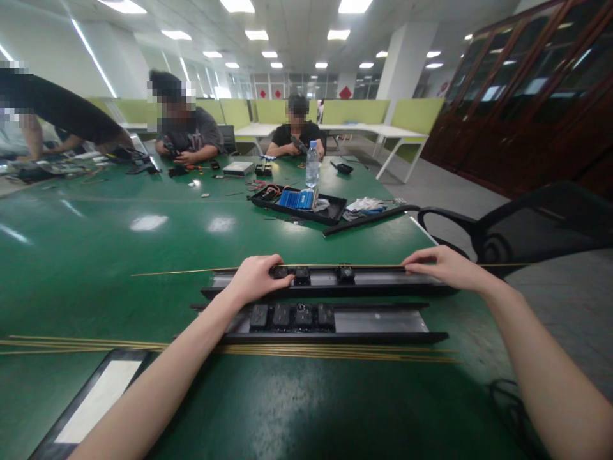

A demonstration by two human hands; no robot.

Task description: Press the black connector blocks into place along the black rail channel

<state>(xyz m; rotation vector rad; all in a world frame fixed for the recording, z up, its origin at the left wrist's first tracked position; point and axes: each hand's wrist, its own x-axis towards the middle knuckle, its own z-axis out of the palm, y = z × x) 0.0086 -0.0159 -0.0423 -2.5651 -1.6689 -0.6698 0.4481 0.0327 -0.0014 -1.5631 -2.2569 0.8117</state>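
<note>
A long thin brass rod (179,273) lies along the far edge of the farther black channel (373,291), which holds several black blocks (345,274). My left hand (261,276) rests over the left part of this channel, fingers around a black block and thumb on its near side. My right hand (426,262) pinches the rod near the channel's right end. Closer to me lies a second black channel (383,321) with several black square blocks (303,315) side by side. More brass rods (345,351) lie in front of it.
A black tray (330,214) with a blue finned part stands beyond the channels, beside white gloves (364,207), a black strip (364,222) and a bottle (311,167). People work across the green table. A chair (541,223) stands right; a black-framed panel (100,399) lies left.
</note>
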